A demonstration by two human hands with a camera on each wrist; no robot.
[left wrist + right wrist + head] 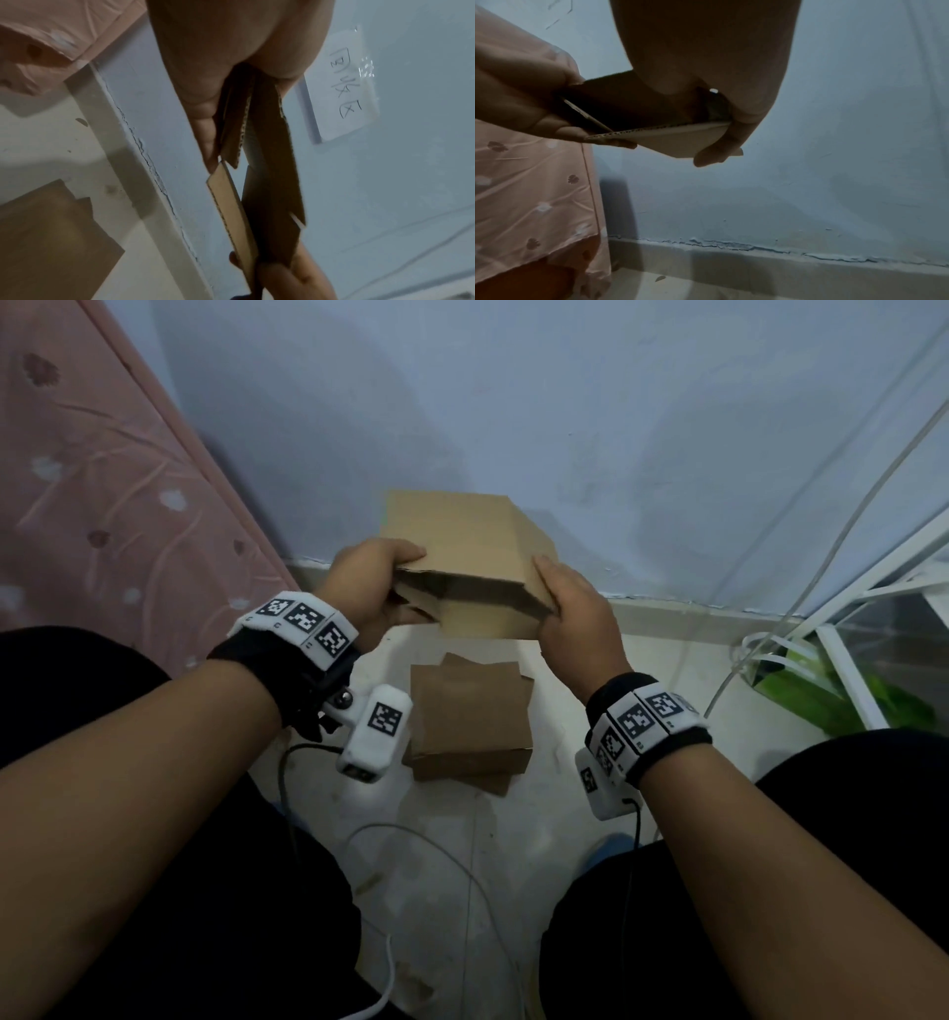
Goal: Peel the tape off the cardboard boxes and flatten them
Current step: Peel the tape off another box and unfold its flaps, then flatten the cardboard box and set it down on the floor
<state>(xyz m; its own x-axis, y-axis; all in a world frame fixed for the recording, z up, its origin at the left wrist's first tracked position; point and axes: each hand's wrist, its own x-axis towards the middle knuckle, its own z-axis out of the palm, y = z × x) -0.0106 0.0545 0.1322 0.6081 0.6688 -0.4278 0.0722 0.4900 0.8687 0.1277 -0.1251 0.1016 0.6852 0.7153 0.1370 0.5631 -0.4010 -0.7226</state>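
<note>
Cardboard box point(464, 557) is held mid-frame in the head view, above the floor, partly collapsed. Its long axis runs roughly left-right between the hands; the open end with loose flaps is turned toward the camera and lower left, the closed far corner toward the wall point(565, 403).

Left hand point(367, 588) is clamped on the box's left edge, thumb on top, fingers wrapped under the flaps. In the left wrist view the fingers point(205, 125) are seen lying along the corrugated flap edges.

Right hand point(572, 608) is closed on the right edge, thumb laid along the top panel; fingers are hidden under the box in the head view. In the right wrist view a finger point(713, 150) is seen curled under the panel.

Stack of flattened boxes point(470, 716) is seen on the floor point(565, 685) directly below the held box, partly covered by the left wrist camera point(375, 734).

No tape can be made out on the held box; its underside and far face are hidden. Box interior is too dark to read in the wrist views. A paper note point(342, 85) is stuck to the wall, handwriting blurred. Pink bedding point(102, 480) is cut off at upper left.
</note>
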